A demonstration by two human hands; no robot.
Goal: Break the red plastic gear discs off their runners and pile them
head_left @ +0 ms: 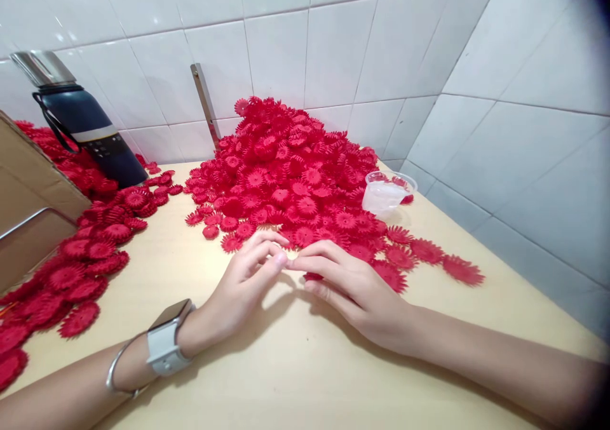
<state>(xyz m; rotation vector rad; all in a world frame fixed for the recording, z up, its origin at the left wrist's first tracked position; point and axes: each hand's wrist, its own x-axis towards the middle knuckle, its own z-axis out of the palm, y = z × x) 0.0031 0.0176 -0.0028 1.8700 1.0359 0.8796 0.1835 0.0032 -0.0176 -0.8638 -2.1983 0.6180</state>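
Note:
My left hand (255, 271) and my right hand (355, 284) meet at the fingertips over the table, just in front of a heap of red fringed flower discs (286, 169). The left thumb and forefinger press together, and anything between them is too small to make out. On my right hand the fingers are bent, the forefinger reaching to the left thumb tip. A bit of red disc (312, 277) shows between the right thumb and fingers; whether it is gripped or lies behind, I cannot tell. A watch (169, 338) and a thin bangle are on my left wrist.
A clear plastic cup (388, 195) stands tilted at the heap's right side. More red discs (90, 258) spread along the left, beside a cardboard box (33, 201) and a dark blue flask (102, 131). A metal strip (204, 100) leans on the tiled wall behind.

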